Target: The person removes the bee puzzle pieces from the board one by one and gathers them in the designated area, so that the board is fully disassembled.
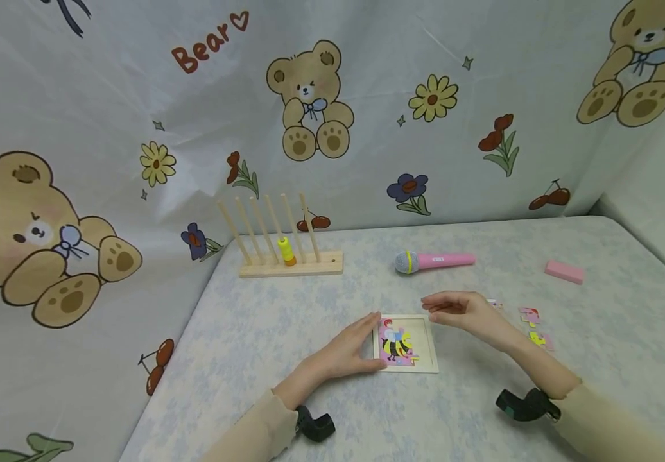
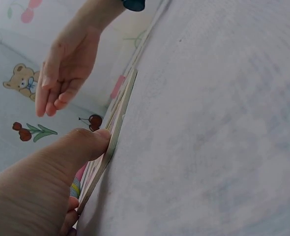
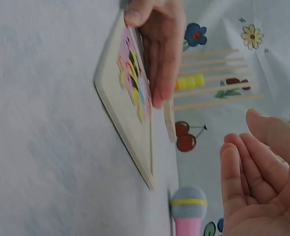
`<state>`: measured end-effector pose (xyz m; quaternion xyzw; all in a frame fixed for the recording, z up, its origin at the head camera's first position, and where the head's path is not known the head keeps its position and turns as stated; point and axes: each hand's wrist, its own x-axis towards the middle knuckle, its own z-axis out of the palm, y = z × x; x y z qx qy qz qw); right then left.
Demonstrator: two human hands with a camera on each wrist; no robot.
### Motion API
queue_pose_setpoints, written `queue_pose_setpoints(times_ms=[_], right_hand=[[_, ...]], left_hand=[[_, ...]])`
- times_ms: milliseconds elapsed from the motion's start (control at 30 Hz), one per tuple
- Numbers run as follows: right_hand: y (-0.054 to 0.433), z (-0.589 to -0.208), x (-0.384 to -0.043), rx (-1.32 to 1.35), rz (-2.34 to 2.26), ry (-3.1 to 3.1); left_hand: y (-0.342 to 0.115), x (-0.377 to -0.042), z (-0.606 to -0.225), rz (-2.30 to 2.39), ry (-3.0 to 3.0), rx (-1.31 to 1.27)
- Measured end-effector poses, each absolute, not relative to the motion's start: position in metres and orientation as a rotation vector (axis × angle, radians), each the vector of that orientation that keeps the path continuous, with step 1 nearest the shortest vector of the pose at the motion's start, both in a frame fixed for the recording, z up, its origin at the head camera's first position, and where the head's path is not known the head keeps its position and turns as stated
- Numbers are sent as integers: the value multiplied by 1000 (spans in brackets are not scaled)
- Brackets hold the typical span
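Observation:
A small wooden jigsaw puzzle board [image 1: 427,364] with a bee picture lies on the table, its left part filled and its right part bare wood. My left hand [image 1: 346,350] grips the board's left side, thumb at the near corner and fingers at the far one. The thumb [image 2: 93,142] presses on the rim in the left wrist view. My right hand [image 1: 465,314] hovers over the board's upper right corner, fingers loosely bent. Nothing shows between its thumb and fingers [image 3: 233,172] in the right wrist view.
Loose puzzle pieces [image 1: 530,315] lie right of the board, partly behind the right forearm. A pink toy microphone [image 1: 445,260] and a pink block [image 1: 564,271] lie farther back. At the back left stands a wooden peg rack [image 1: 321,263] with yellow and orange beads [image 1: 286,250].

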<state>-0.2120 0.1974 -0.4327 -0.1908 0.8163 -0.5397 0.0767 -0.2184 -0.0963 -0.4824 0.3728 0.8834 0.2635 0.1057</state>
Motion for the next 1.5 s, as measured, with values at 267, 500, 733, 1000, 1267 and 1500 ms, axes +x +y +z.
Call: queue_pose_setpoints(times_ms=[267, 500, 733, 1000, 1267, 1500], right_hand=[[162, -460, -205, -659, -1579, 2512], [155, -475, -204, -833, -1410, 2761], [156, -480, -200, -891, -1290, 2864], [155, -482, -197, -925, -1283, 2869], [152, -482, -194, -884, -1265, 2895], [150, -482, -194, -950, -1305, 2914]], left_hand=[[-95, -220, -484, 783, 2604, 1098], [-96, -222, -483, 771, 2611, 1108], [-96, -220, -484, 774, 2610, 1133], [-97, -218, -486, 776, 2617, 1160], [-99, -217, -488, 791, 2600, 1140], [-98, -218, -486, 777, 2606, 1131]])
